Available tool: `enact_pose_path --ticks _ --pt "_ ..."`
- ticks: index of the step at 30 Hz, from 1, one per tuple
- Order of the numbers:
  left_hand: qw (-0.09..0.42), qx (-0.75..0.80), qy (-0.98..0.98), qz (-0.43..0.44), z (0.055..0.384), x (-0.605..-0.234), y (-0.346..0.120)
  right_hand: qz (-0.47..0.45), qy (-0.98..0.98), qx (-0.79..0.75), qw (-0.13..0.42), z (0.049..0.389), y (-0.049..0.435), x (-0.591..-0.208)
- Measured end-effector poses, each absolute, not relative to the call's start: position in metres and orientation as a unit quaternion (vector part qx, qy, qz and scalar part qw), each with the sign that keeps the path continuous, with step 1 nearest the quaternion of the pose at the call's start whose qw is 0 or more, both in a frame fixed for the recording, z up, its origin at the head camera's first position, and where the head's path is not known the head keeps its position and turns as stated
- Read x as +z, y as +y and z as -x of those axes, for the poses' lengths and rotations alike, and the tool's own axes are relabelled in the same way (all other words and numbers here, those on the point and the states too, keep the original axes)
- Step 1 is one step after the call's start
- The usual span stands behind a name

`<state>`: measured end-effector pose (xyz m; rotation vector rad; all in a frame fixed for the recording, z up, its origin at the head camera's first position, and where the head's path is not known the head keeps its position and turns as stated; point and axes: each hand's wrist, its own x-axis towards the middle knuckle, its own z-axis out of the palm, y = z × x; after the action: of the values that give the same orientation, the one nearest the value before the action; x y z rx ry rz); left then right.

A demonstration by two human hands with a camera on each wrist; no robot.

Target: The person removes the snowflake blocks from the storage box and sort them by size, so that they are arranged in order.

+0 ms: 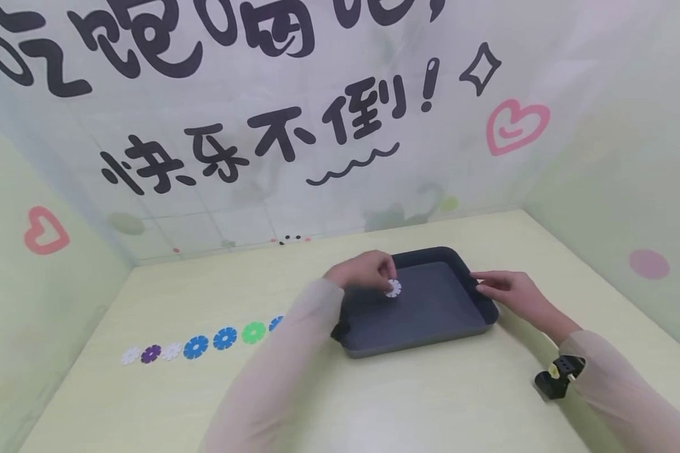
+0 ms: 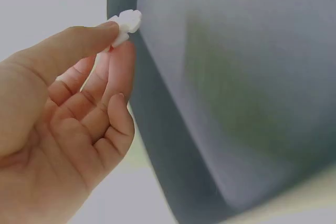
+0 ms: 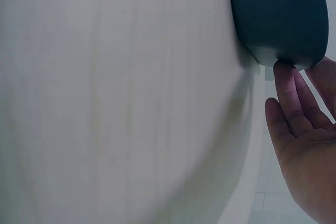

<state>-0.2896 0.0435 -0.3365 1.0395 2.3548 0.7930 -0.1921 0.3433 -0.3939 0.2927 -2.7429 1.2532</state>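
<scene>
My left hand pinches a white plastic snowflake disc between thumb and fingertips, over the left part of a dark grey rectangular tray. In the left wrist view the white disc appears nearly edge-on, beside the tray's wall. At the tray's right side my right hand holds the rim. The right wrist view has the fingers against the outer wall of the tray, with the thumb partly out of frame.
On the pale table, left of the tray, lies a row of discs: white, purple, blue and green among them. My left sleeve covers part of the row's right end. Printed sheets hang behind the table.
</scene>
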Motion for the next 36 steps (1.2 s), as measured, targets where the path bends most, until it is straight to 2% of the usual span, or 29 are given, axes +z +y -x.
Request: enact_pose_path --ticks 7,18,36 --pt "0.199 0.302 0.856 -0.370 0.284 -0.320 -0.016 -0.091 -0.899 0.425 0.059 0.194 0.343 -0.398" --pt "0.164 0.316 0.869 -0.343 0.276 -0.320 -0.098 -0.092 -0.905 0.412 0.055 0.193 0.345 -0.395" --pt "0.116 0.347 0.906 -0.211 0.254 -0.341 -0.240 -0.085 -0.906 0.412 0.051 0.191 0.344 -0.395"
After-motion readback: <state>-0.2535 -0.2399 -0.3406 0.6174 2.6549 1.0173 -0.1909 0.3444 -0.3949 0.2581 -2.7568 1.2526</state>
